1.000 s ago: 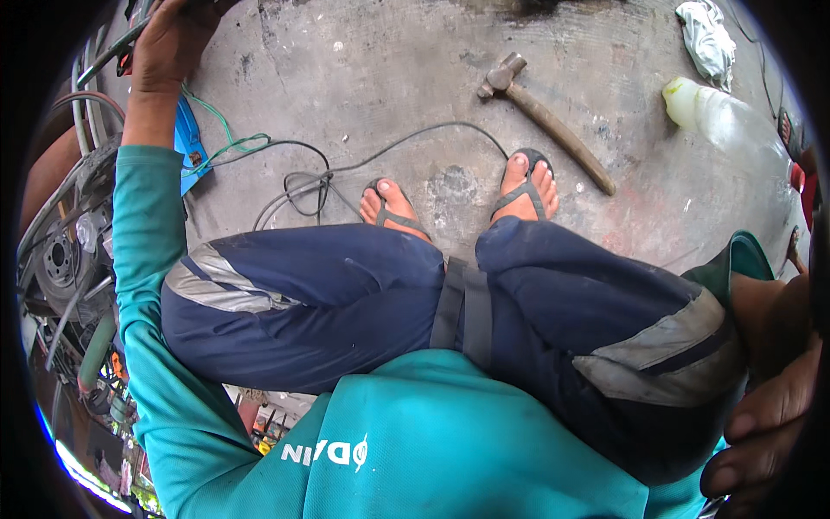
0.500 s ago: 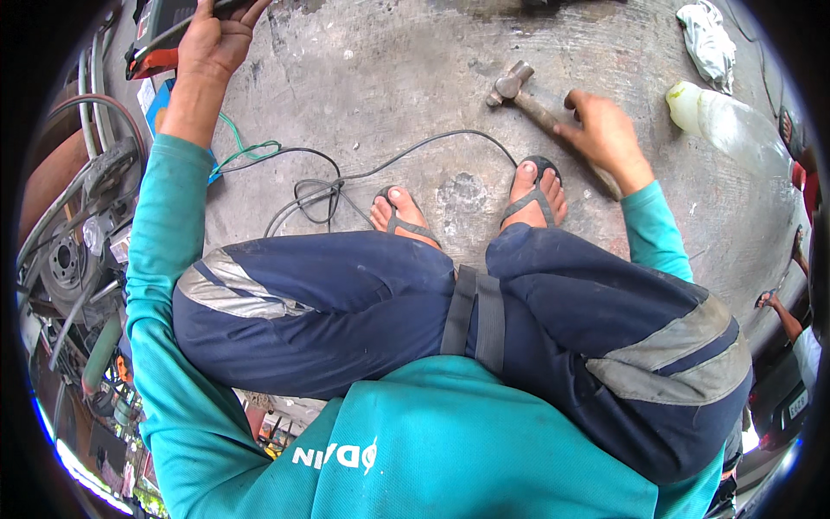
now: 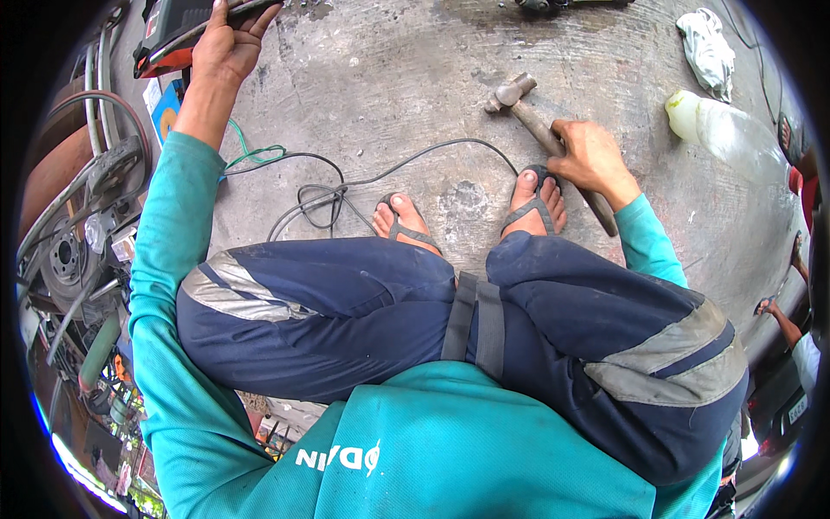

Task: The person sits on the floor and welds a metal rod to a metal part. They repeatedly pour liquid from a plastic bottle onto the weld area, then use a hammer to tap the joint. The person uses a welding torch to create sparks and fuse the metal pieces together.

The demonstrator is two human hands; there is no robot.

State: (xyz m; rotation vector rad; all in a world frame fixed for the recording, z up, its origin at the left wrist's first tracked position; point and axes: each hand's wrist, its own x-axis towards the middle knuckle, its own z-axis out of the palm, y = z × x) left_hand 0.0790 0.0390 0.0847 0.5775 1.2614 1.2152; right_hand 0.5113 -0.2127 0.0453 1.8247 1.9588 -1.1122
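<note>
Right hand (image 3: 592, 158) is closed around the handle of a wooden-handled hammer (image 3: 536, 128), located right, beside the right flip-flop (image 3: 524, 209). Left hand (image 3: 229, 50) is placed far left at a black-and-orange machine (image 3: 177, 24); grip cannot be told.

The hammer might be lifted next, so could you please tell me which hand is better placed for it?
Right, I'd judge: the right hand is curled over the hammer at its handle, while the left hand is far off, by a grey-and-red object.

The hammer (image 3: 541, 131) is brown and grey, the shirt (image 3: 484, 458) teal, the trousers (image 3: 562, 303) navy with pale grey panels (image 3: 648, 387).
</note>
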